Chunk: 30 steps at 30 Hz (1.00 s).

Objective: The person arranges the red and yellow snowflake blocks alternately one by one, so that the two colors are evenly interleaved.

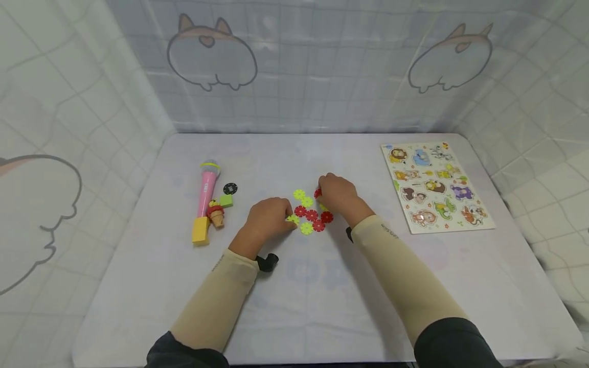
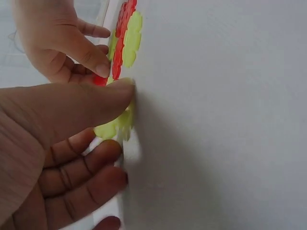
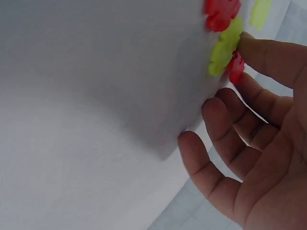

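A ring of red and yellow-green flower-shaped plastic discs lies on the table between the two hands. At its left side my left hand (image 1: pixel 270 217) pinches a yellow-green disc (image 1: pixel 292 219) between thumb and fingers; the thumb covers part of it in the left wrist view. My right hand (image 1: pixel 339 194) is at the ring's far right, holding a red disc (image 3: pixel 236 68) between thumb and index finger. Beside that, a yellow-green disc (image 3: pixel 224 48) touches the thumb tip. Another red disc (image 1: pixel 327 216) and a yellow-green disc (image 1: pixel 306 228) form the near side.
Left of the hands are a pink toy microphone (image 1: pixel 206 191), a yellow block (image 1: pixel 200 231), a toy ice cream cone (image 1: pixel 216 215), a green block (image 1: pixel 226 200) and a black round disc (image 1: pixel 230 188). An animal puzzle board (image 1: pixel 437 188) lies at the right.
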{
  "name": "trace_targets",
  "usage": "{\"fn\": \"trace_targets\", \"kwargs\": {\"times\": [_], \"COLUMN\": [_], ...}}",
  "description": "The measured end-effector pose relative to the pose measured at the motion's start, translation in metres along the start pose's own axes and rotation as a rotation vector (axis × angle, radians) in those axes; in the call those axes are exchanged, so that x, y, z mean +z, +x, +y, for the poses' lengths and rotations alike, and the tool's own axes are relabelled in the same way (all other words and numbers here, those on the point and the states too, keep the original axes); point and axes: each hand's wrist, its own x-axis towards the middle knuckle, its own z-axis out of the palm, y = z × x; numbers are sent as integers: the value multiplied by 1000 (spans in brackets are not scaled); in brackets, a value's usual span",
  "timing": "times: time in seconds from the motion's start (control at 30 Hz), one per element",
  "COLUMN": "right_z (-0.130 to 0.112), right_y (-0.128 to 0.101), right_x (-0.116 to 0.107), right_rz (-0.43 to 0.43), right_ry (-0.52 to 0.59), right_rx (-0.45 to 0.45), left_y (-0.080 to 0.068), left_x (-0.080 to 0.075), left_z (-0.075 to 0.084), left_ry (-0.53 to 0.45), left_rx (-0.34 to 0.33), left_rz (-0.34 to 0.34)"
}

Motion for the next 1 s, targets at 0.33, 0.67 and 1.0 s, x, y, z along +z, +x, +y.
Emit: {"fn": "trace_targets", "kwargs": {"times": [0.33, 0.67, 1.0], "right_z": [-2, -18, -94], "right_y": [-27, -94, -95], "right_x": [-4, 7, 45], "right_rz": [59, -108, -196], "right_ry": [279, 390, 282], "right_rx": [-130, -335, -482], "left_y": [-28, -93, -129], "left_x": [-6, -36, -10], "left_z": [-25, -47, -75], "left_ry": [-343, -514, -378], "left_rx": [79, 33, -94], "left_rz": [36, -63, -113]}}
